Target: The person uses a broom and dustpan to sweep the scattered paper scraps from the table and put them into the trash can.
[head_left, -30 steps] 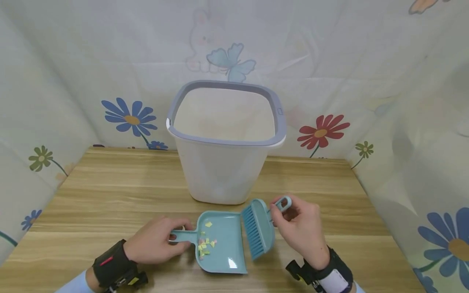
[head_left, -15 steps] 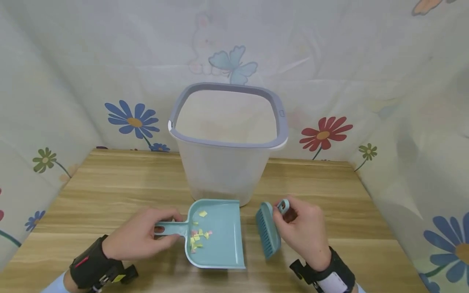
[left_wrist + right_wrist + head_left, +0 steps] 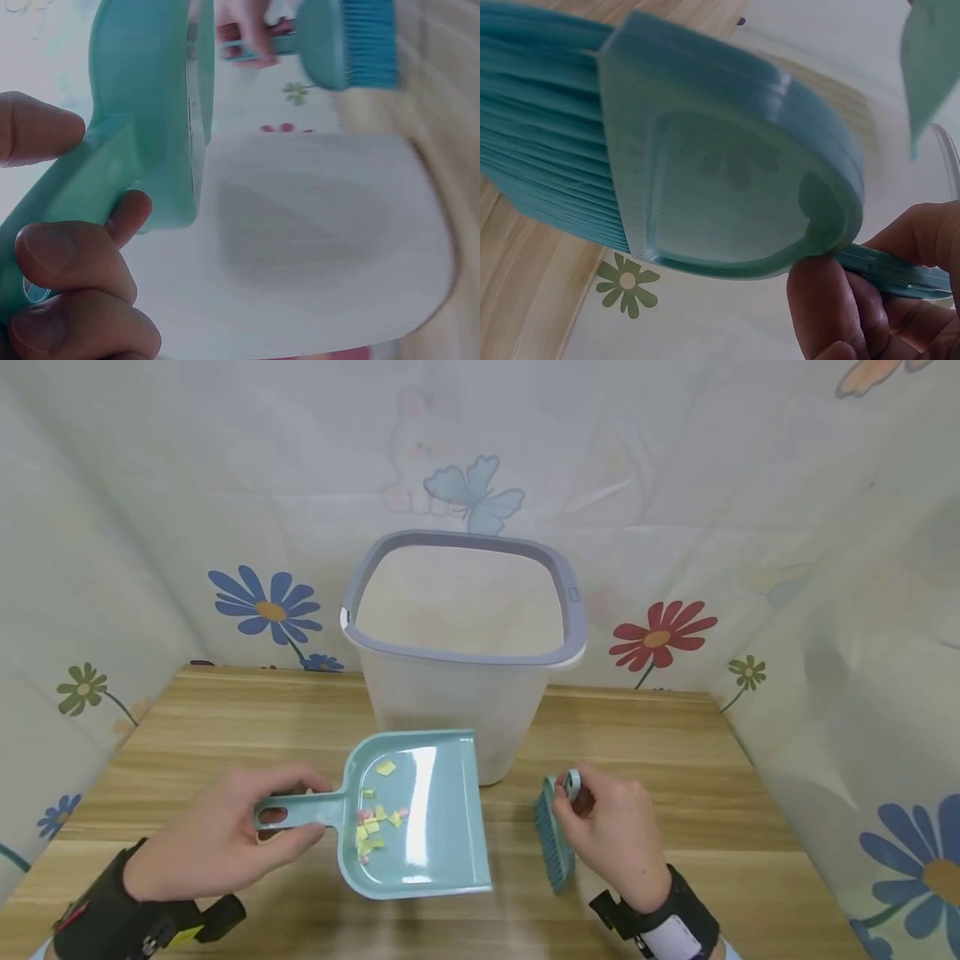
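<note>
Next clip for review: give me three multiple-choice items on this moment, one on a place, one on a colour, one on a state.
1. Where does the bin stand?
A. behind the dustpan
B. left of the left hand
C. on the dustpan

2. What colour is the dustpan?
A. red
B. teal
C. black

3. What does the right hand hold?
A. nothing
B. the bin's rim
C. the brush

Answers:
1 A, the bin stands on the table beyond the pan.
2 B, the pan and its handle are teal, the left hand holding the handle.
3 C, fingers pinch the brush's handle.
</note>
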The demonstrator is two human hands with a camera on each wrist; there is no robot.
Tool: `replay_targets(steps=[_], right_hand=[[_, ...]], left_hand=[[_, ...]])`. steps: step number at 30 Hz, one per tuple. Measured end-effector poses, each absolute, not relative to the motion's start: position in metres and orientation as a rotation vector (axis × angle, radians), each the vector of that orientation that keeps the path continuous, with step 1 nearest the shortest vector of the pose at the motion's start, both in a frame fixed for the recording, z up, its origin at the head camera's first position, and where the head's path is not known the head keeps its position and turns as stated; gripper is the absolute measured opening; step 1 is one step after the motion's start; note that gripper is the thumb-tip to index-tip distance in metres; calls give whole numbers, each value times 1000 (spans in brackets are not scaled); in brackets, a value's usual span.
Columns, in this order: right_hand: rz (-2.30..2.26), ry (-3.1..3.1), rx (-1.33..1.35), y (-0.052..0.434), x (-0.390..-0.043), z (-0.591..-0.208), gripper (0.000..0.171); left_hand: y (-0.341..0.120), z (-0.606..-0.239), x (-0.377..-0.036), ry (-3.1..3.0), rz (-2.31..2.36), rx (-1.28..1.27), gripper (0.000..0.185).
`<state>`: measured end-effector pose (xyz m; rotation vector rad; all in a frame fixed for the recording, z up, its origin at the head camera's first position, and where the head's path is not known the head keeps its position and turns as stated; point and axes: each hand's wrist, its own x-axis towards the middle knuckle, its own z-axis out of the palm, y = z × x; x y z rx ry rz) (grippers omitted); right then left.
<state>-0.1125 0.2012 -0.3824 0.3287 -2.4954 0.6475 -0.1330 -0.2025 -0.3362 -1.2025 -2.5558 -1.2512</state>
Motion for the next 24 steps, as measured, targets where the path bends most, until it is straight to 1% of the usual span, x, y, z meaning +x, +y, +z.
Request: replay_targets(steps=[6,11,15,17,21,24], right_hand=[[655,-2500,329,201,-112,-382,17],[664,-2499,340,201,-113,-383,18],[659,-2502,330,201,-112,-383,18],[661,-2504,325,202,-112,-383,17],[664,-2501,326,202,-111,-384,16],[665,-2499,336,203,-111,-385,17]], left_hand=[[-210,-296,-134,-2484,-1126,-1187,47],[-214,-265,-142,-2390,-1013,-1175,51],[-213,-247,-153,-2372,-996,-1098,46],[-210,-240,-159,-2382,-991,-1017,40],[-198,-228,-171,-2387,-987,-852,29],[-186,-220,-179,-2378,-986,-785,26]])
